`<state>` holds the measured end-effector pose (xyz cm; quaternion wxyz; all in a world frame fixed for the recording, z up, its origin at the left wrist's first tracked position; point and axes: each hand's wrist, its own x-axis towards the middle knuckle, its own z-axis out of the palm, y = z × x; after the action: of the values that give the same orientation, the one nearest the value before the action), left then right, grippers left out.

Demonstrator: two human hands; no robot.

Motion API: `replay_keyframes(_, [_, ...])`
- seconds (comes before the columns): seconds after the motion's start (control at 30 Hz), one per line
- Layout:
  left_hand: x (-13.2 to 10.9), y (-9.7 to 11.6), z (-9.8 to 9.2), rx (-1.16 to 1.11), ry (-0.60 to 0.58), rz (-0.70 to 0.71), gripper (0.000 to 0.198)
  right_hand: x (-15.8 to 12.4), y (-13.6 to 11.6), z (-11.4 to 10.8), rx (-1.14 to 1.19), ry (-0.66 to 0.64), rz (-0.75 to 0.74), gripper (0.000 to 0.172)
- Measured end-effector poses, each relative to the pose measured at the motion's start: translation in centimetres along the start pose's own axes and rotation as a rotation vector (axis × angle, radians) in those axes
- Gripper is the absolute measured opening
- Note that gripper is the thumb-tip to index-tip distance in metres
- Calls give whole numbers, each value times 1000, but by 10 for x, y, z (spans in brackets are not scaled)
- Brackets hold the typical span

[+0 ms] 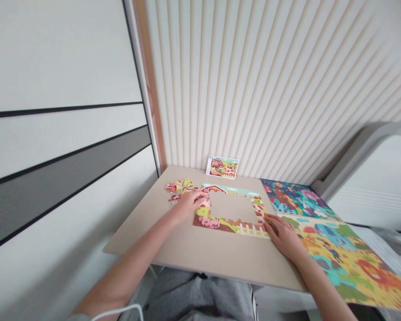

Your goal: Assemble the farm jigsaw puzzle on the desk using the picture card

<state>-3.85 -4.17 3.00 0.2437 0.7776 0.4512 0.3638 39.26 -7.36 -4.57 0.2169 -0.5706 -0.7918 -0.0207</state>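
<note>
A jigsaw border [225, 225] lies on the table, joined into a rectangular ring with bare tabletop inside. It shows a barn roof at the top and a white fence along the bottom. My left hand [189, 204] reaches over the border's left side, its outstretched fingers touching the pieces there. Part of that side is hidden beneath them. My right hand [282, 234] rests at the lower right corner, fingers extended against the edge. Loose puzzle pieces [178, 185] are heaped left of the border, just beyond my left hand.
A farm picture card [222, 167] leans against the pleated curtain [220, 89] at the back. On the right lie a dark blue finished puzzle [296, 198] and a yellow animal puzzle [347, 258], partly under my right forearm. A white panelled wall [67, 178] stands left.
</note>
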Motion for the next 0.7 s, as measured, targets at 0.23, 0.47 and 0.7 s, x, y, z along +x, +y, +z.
replay_keyframes(0.23, [19,-18,35,-28,-22,2,22,0,-4,-3,-7,-17,-4,37])
replay_keyframes(0.47, [12,-23,34,-37,-15,0,25,-1,-6,-4,-21,-18,10,37])
replay_keyframes(0.7, [10,-29,32,-56,31,9,24,0,-7,-5,-12,-22,3,38])
